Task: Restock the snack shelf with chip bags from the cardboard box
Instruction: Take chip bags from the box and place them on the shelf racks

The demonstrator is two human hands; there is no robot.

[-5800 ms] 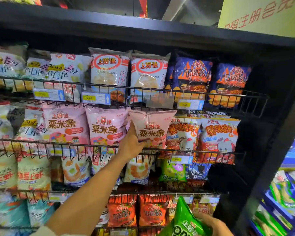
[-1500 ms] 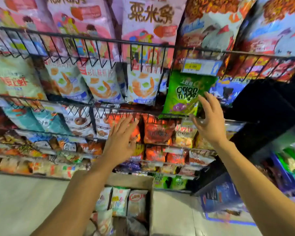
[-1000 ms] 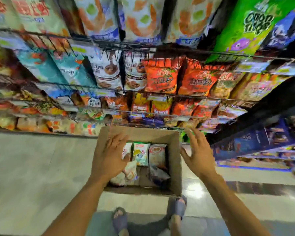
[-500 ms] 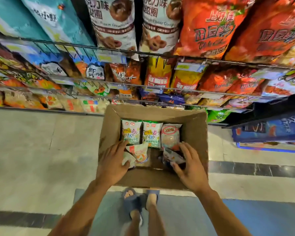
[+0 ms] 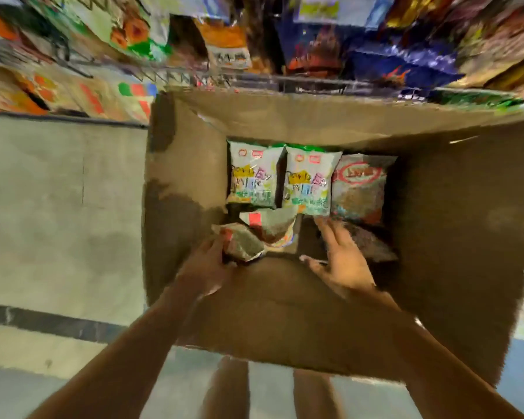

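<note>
Box (image 5: 454, 243) status: cardboard box sits open on the floor (image 5: 58, 207), its far wall right under the bottom rail of the snack shelf (image 5: 315, 81). My read is that it's parked there so each bag is a short lift up to the shelf.

Stock inside the box:
- Two pale green bags (image 5: 253, 176) stand side by side against the far wall, faces up.
- Red-ring bag (image 5: 360, 189) stands next to them at the far right corner. Upright packing keeps the labels readable from above.
- Loose bag with a red square (image 5: 270, 226) lies at mid box, tilted.
- Crumpled bag (image 5: 242, 243) lies near the left wall, overlapping that one.
- Dark bag (image 5: 371, 241) lies flat near the right wall.

Hands, both inside the box:
- Left hand (image 5: 208, 264) is at the near edge of the crumpled bag. The fingers go under it and out of sight, and the thumb side is against the foil. That reads as a closed grip on the bag.
- Right hand (image 5: 342, 261) is spread wide, palm down, fingers (image 5: 330, 234) reaching over the dark bag's left edge. It holds nothing, and motion blur hides whether it touches.

Judgement: this is the pick step, one bag in hand and the second not yet gripped. The shelf is too smeared to read a free slot.
</note>
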